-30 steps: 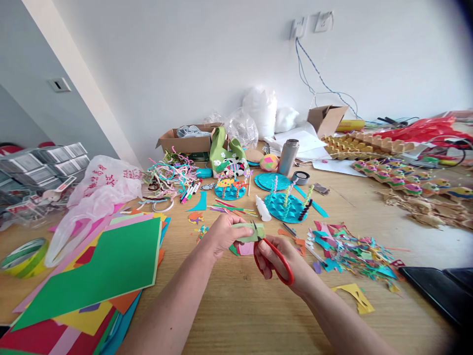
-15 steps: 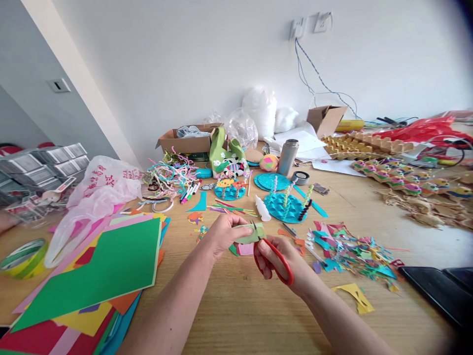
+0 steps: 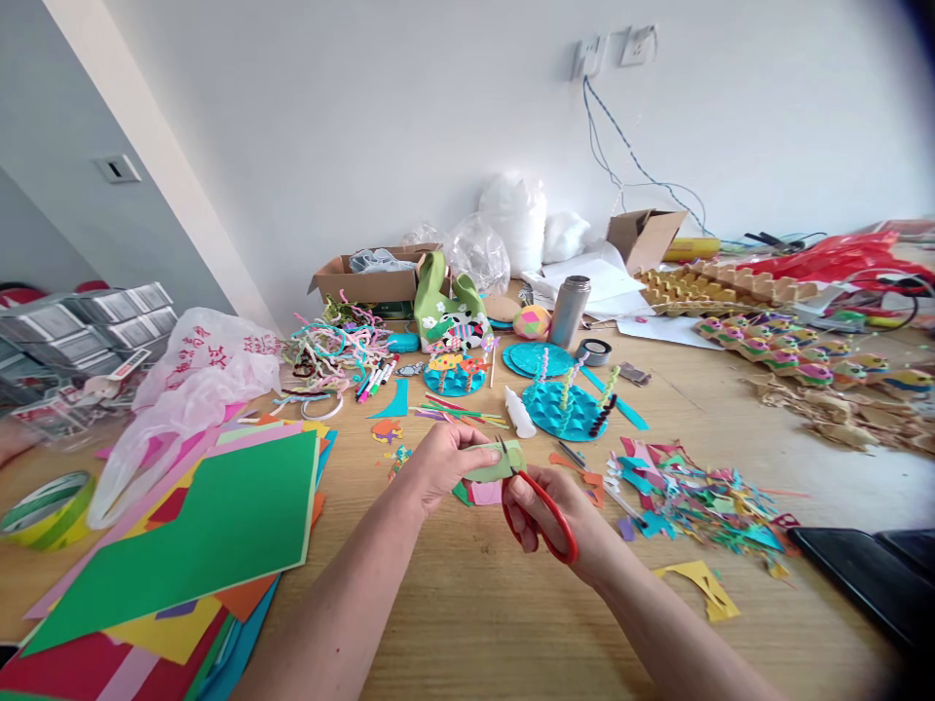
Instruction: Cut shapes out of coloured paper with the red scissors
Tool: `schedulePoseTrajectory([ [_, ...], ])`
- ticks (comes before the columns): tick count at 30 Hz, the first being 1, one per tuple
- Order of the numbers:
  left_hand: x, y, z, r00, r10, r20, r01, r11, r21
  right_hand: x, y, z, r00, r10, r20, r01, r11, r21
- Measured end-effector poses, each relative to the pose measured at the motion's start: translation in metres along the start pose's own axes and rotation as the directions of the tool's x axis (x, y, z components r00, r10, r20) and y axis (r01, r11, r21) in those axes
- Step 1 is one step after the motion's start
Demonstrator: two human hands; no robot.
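Pinched in my left hand (image 3: 443, 462) is a small piece of light green paper (image 3: 483, 472), held up over the middle of the table. My right hand (image 3: 551, 506) grips red-handled scissors (image 3: 568, 540), fingers through the loops. The scissor blades meet the green paper at its right part, with a dark tip showing above the sheet. Behind and below the paper lie pink paper scraps (image 3: 485, 493), partly covered by my hands. A white glue bottle (image 3: 519, 413) lies just beyond, beside the blue egg-carton disc (image 3: 562, 407) with fuzzy pipe cleaners standing in it.
Coloured paper sheets (image 3: 190, 526) are stacked at the left, near green-yellow tape (image 3: 48, 506). Paper scraps (image 3: 701, 497) spread at the right, before a black device (image 3: 847, 574). Markers (image 3: 378, 378), a steel bottle (image 3: 569, 312) and black tape (image 3: 594, 351) stand or lie farther back.
Hands and paper stay almost in place. The red scissor handles have drawn slightly closer together and leftward.
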State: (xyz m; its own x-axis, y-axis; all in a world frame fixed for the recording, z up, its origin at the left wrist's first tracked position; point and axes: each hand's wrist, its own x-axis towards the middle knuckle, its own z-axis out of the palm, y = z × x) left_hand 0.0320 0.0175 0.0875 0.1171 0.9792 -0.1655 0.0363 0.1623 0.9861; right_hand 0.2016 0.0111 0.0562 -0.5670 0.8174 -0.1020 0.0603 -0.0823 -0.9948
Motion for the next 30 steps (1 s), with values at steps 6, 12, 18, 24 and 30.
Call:
schedulePoseTrajectory([
  [6,0.0015,-0.0018,-0.0011,1.000,0.000,0.000,0.000,1.000,-0.003,0.0004,-0.0018,0.0011,1.000,0.010,0.003,-0.010,1.000,-0.001],
  [12,0.0016,-0.0008,-0.0013,1.000,-0.019,0.018,0.019,1.000,0.004,0.0016,-0.0005,-0.0003,1.000,0.022,-0.009,-0.022,1.000,0.001],
  [18,0.0017,-0.0003,-0.0020,0.999,-0.031,0.021,0.031,0.999,0.008,0.0013,0.0004,-0.0004,1.000,0.029,-0.011,-0.029,1.000,0.000],
  [24,0.0014,-0.0007,-0.0018,0.999,-0.040,0.022,0.040,0.999,-0.002,0.0005,0.0019,-0.0012,1.000,0.016,-0.010,-0.016,1.000,-0.014],
  [30,0.0010,-0.0017,-0.0032,0.994,-0.085,0.073,0.089,0.994,-0.060,0.0003,0.0017,-0.0018,0.999,0.002,-0.037,-0.004,0.999,-0.039],
])
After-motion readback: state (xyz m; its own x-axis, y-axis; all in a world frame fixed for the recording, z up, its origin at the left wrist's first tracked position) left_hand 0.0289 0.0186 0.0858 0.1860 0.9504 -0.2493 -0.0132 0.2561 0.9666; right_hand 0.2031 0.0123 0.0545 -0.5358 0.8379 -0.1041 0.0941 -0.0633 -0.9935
